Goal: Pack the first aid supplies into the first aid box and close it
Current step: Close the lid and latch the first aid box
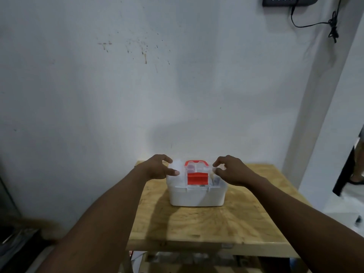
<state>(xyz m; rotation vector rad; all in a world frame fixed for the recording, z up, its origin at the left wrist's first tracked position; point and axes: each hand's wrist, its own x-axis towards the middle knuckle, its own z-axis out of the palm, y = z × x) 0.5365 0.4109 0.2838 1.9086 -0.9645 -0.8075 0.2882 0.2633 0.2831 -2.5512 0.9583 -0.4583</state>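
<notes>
Box (197,196): white plastic, standing on the far half of the bench, between the two hands and just below them.
Wall (137,85): pale, spotted with brown marks, rising right behind the bench.
Bench (206,223): light plywood top, bare apart from the box; blurred things show on a shelf underneath.
Left hand (157,167): at the box's left top edge, fingers curled over the far side of the lid, thumb pressed on its near side, so it grips the lid's left end.
Right hand (229,170): at the box's right top edge, fingers bent and fingertips touching the lid's right end; whether it truly pinches the lid or only rests on it cannot be told.
Lid (176,165): clear plastic, lying over the top of the box, spanning from one hand to the other; whether it is fully seated cannot be told.
Latch (197,178): red, at the front middle of the lid, midway between the hands.
Handle (196,162): red, arched over the lid's top, behind the latch.
Contents: blurred shapes seen through the lid, too unclear to name.
</notes>
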